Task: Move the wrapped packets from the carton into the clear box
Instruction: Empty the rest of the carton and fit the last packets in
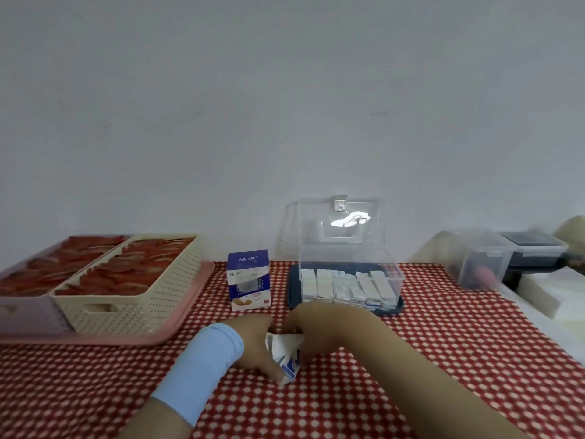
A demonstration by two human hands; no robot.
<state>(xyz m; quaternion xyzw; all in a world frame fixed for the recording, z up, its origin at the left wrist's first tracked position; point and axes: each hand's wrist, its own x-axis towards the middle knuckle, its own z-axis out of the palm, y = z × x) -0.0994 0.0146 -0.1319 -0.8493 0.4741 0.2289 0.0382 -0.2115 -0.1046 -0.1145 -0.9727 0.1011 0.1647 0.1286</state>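
Observation:
A small blue-and-white carton (287, 356) lies tilted between my two hands near the table's front middle. My left hand (258, 342), with a light blue sleeve on the wrist, grips its left side. My right hand (300, 318) holds its upper end, fingers curled at the opening. Behind them the clear box (349, 280) stands with its lid tipped back. Several white wrapped packets (345, 288) lie in rows inside it. The box rests on a dark blue tray (292, 296).
A second blue-and-white carton (249, 279) stands upright left of the clear box. At the left a cream perforated basket (133, 307) of red packets sits on a pink tray (177, 318). Lidded plastic containers (484, 258) stand at the far right. A red chequered cloth (443, 343) covers the table.

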